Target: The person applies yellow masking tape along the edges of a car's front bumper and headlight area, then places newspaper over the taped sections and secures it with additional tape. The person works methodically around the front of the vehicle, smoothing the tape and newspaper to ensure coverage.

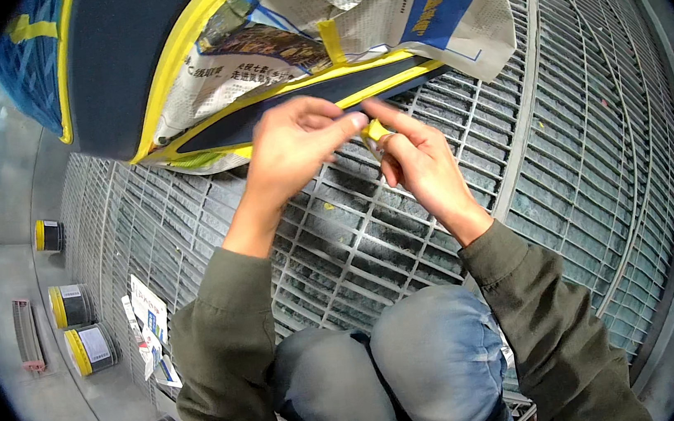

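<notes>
A dark blue panel (127, 47), which looks like vehicle bodywork, stands ahead of me, partly covered with newspaper (363, 0). Yellow masking tape (172, 79) runs along the edges of the paper. Below its lower edge, my right hand (431, 162) is closed around a small yellow roll of masking tape (375, 131). From the other side my left hand (288, 145) meets it, thumb and fingers pinched at the tape. Motion blurs the fingertips a little, and the fingers hide part of the roll.
Metal floor grating (340, 235) lies beneath my bent knees (379, 364). Along the left wall stand several dark cans with yellow rims (91, 348). Loose paper pieces (150, 323) rest near them. Blue film with yellow tape (30, 71) covers a part at far left. A cable (596, 39) runs along the right.
</notes>
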`<state>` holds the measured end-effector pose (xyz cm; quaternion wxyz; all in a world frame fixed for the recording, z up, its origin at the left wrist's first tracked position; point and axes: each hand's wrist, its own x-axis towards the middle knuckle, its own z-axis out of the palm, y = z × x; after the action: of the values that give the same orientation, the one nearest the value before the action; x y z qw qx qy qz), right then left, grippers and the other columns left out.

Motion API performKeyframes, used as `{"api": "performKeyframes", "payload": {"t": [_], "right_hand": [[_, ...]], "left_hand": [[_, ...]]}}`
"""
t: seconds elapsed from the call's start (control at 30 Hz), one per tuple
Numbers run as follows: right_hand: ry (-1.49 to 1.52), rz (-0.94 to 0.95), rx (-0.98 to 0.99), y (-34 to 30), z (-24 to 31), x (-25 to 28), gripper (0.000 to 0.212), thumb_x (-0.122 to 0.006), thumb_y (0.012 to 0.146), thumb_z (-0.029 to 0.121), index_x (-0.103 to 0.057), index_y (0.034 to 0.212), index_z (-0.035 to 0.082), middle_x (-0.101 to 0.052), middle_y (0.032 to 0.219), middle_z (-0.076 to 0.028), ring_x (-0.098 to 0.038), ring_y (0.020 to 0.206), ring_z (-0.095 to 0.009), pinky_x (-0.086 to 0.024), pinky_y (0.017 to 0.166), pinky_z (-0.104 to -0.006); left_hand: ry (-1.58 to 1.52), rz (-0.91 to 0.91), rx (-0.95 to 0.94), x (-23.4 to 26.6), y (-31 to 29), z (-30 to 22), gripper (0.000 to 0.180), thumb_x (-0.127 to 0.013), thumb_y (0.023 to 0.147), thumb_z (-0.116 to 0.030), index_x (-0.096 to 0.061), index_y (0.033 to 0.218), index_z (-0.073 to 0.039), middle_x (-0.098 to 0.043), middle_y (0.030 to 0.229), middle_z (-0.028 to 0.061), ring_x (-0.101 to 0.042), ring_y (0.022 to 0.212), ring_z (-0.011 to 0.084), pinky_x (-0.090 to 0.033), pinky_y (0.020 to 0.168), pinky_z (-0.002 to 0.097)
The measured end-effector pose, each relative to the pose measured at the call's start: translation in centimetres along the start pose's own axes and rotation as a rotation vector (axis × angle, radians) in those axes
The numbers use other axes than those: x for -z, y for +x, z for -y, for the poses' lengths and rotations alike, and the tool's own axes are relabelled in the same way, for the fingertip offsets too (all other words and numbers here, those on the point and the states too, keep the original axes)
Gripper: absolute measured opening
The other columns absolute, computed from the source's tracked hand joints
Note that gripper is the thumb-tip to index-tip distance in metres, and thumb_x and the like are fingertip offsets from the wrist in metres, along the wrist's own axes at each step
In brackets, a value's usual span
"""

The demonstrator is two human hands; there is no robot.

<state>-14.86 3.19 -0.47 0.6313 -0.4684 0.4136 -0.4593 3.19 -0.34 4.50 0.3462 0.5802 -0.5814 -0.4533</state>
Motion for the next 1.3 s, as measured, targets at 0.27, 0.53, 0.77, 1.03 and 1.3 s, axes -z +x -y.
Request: {"api": "performKeyframes", "payload": {"t": [0.27,0.53,0.77,1.03,1.3], "right_hand": [[-0.068,0.090,0.194,1.1,1.3,-2.0,0.051,-0.055,0.097,0.016,-0.045,0.143,-0.001,-0.065,0.067,-0.008,-0.059,0.057,-0.012,-0.048,0.058,-0.0290],[-0.180,-0.107,0.095,3.9,4.0,-1.6,0.025,-0.062,0.099,0.020,-0.070,0.105,-0.003,-0.065,0.061,-0.005,-0.059,0.048,-0.009,-0.046,0.047,-0.0264],[-0.186,-0.200,0.057,6.2,5.2,-2.7,0.031,-0.065,0.096,0.026,-0.074,0.091,-0.003,-0.066,0.059,-0.006,-0.060,0.045,-0.011,-0.048,0.048,-0.0287],[-0.197,-0.211,0.033,6.5,5.9,-2.8,0.033,-0.061,0.096,0.026,-0.073,0.085,-0.003,-0.065,0.058,-0.008,-0.060,0.046,-0.012,-0.048,0.050,-0.0289],[0.112,-0.162,-0.046,6.6,5.8,-2.8,0.032,-0.051,0.095,0.021,-0.068,0.087,-0.006,-0.061,0.058,-0.008,-0.052,0.043,-0.013,-0.043,0.044,-0.0292]], "left_hand": [[0.065,-0.091,-0.189,2.0,-0.9,-1.4,0.010,-0.070,0.090,-0.004,-0.071,0.095,0.004,-0.070,0.084,0.0060,-0.065,0.072,0.0085,-0.052,0.065,0.0210],[0.471,-0.598,-0.865,1.0,-0.3,-5.7,0.006,-0.074,0.085,0.001,-0.074,0.091,0.002,-0.070,0.081,0.0054,-0.064,0.068,0.0084,-0.051,0.061,0.0223],[0.693,-0.775,-1.002,2.0,2.4,-5.0,0.014,-0.083,0.079,-0.010,-0.072,0.081,-0.001,-0.070,0.071,0.0056,-0.064,0.059,0.0104,-0.050,0.055,0.0245],[0.710,-0.801,-0.903,0.4,3.4,-3.0,0.029,-0.085,0.075,-0.028,-0.063,0.069,-0.010,-0.065,0.058,0.0051,-0.063,0.049,0.0244,-0.046,0.046,0.0345],[0.561,-0.791,-0.750,-0.3,3.4,-3.1,0.024,-0.084,0.077,-0.027,-0.069,0.070,-0.008,-0.067,0.059,0.0062,-0.066,0.051,0.0237,-0.049,0.048,0.0335]]}}
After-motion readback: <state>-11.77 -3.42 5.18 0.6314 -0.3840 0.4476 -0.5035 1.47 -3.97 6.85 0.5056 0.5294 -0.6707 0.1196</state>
